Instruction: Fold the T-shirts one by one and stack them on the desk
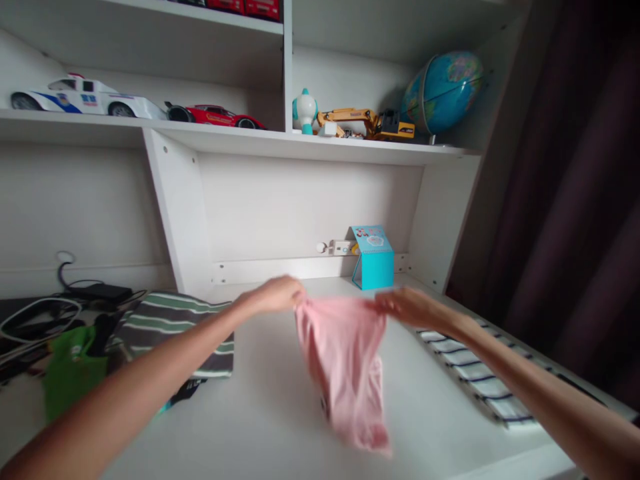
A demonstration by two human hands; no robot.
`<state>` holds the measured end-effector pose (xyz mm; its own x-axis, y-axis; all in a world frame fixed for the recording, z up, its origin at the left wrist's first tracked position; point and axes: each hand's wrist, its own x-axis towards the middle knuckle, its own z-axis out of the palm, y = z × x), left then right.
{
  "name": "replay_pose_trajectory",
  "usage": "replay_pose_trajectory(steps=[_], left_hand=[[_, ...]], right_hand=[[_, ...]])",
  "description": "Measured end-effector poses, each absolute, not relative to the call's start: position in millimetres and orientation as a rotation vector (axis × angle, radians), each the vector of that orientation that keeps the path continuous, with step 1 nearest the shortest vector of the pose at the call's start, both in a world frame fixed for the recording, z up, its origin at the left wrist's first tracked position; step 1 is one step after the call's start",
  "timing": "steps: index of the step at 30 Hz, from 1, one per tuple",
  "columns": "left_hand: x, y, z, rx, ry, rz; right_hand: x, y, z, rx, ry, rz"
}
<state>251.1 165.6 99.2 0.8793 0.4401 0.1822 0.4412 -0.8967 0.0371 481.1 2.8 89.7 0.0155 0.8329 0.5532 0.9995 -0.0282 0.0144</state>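
Note:
A pink piece of clothing hangs stretched between my two hands above the white desk. My left hand is closed on its upper left corner. At the upper right corner, my right hand grips the same cloth. The lower part drapes down in folds, slightly blurred, and its exact kind of garment cannot be made out. Left of it lies a grey, green and white striped folded cloth, partly behind my left forearm. A white cloth with dark stripes lies folded under my right forearm.
A turquoise desk calendar stands at the back beside a power socket. Green cloth and a white cable lie at the left. Shelves above hold a toy police car, a red toy car, a toy excavator and a globe.

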Motion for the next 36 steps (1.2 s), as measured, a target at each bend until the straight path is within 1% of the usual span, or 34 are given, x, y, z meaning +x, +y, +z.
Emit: replay_pose_trajectory(steps=[1, 2, 4, 5, 7, 8, 10, 12, 14, 17, 19, 20, 21, 22, 25, 28, 33, 36], left_hand=[[255, 172, 117, -2.918, -0.865, -0.437], [258, 177, 136, -2.727, -0.984, -0.672], [257, 180, 169, -2.391, -1.005, -1.065], [255, 179, 181, -2.295, -0.938, -1.18], [246, 173, 189, -2.264, -0.786, -1.224], [241, 169, 186, -2.293, -0.732, -1.18], [229, 156, 163, -2.395, -0.668, -1.024], [216, 137, 129, -2.558, -0.624, -0.794], [203, 117, 91, -2.782, -0.548, -0.496], [188, 95, 46, -3.123, -0.407, -0.021], [183, 94, 26, -3.197, -0.447, 0.078], [183, 97, 18, -3.185, -0.51, 0.054], [184, 102, 11, -3.159, -0.575, 0.018], [186, 109, 4, -3.137, -0.626, -0.015], [193, 125, -13, -3.14, -0.707, -0.01], [194, 128, -19, -3.181, -0.712, 0.032], [173, 101, -7, -3.187, -0.726, 0.164], [160, 87, 8, -3.302, -0.601, 0.42]], right_hand=[[483, 18, 107, -1.93, -1.788, -0.657], [484, 30, 125, -1.923, -1.671, -0.745], [484, 44, 156, -1.8, -1.406, -0.992], [484, 45, 166, -1.713, -1.323, -1.102], [484, 39, 170, -1.57, -1.311, -1.25], [485, 34, 164, -1.544, -1.38, -1.279], [487, 20, 137, -1.559, -1.556, -1.272], [490, 3, 96, -1.601, -1.754, -1.142], [492, -15, 52, -1.657, -1.931, -0.862], [498, -43, -4, -1.824, -2.097, -0.213], [505, -54, -29, -1.93, -2.077, 0.211], [510, -56, -39, -1.961, -2.038, 0.341], [514, -56, -48, -1.985, -1.994, 0.389], [518, -54, -56, -2.008, -1.953, 0.36], [526, -39, -78, -2.055, -1.887, 0.103], [525, -25, -91, -2.082, -1.89, 0.042], [515, -36, -77, -2.108, -1.897, 0.225], [513, -55, -58, -2.075, -1.913, 0.52]])
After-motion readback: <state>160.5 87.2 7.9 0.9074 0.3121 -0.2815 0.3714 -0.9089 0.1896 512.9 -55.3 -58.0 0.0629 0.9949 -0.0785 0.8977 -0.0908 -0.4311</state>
